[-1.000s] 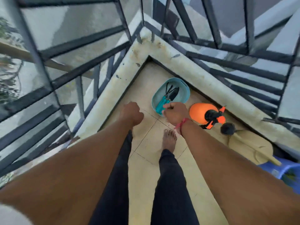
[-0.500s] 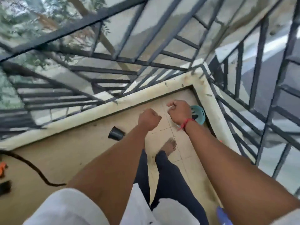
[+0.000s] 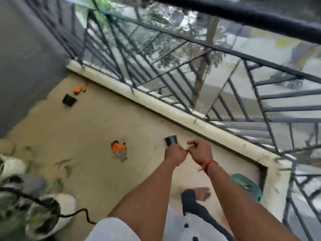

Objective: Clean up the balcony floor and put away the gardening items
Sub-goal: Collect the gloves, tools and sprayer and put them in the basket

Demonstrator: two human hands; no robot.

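Your left hand & right hand each pinch a thin string, prob. gathering it to put away.

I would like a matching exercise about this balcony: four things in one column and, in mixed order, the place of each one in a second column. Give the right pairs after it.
Things
1. orange glove
2. teal basin
3. red thread
4. farther black pot

Places
a. in the balcony corner, beside the bare foot
b. close to the grey wall
c. around the right wrist
d. alone on the open floor, mid-balcony

Pairs: 1-d, 2-a, 3-c, 4-b
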